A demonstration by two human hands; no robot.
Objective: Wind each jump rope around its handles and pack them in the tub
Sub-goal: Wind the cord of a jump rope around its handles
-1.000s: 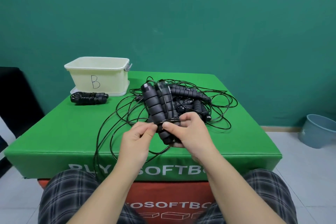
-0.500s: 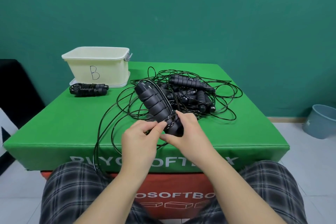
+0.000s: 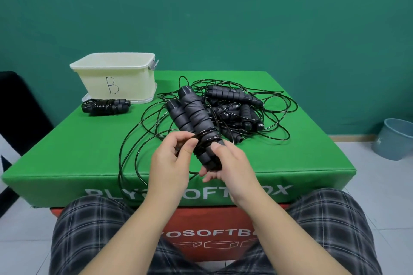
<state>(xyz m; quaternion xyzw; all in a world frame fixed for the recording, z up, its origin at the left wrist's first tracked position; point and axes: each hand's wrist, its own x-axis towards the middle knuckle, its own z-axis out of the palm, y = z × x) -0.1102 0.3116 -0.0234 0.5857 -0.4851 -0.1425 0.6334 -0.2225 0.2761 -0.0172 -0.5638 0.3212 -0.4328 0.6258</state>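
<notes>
My right hand (image 3: pixel 225 163) grips a pair of handles (image 3: pixel 192 118) near their lower ends; my left hand (image 3: pixel 172 161) pinches the rope (image 3: pixel 134 140) (a few turns wound). Beyond lies the tangled pile (image 3: pixel 234 109), then one wound rope (image 3: pixel 105 106) touching the tub (image 3: pixel 125 82) on the surface (image 3: pixel 67 152).

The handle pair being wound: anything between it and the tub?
No visible block. The right hand grips the handle pair, the left hand pinches the cord. Toward the tub lies bare green pad; the wound rope sits before its front wall.
</notes>
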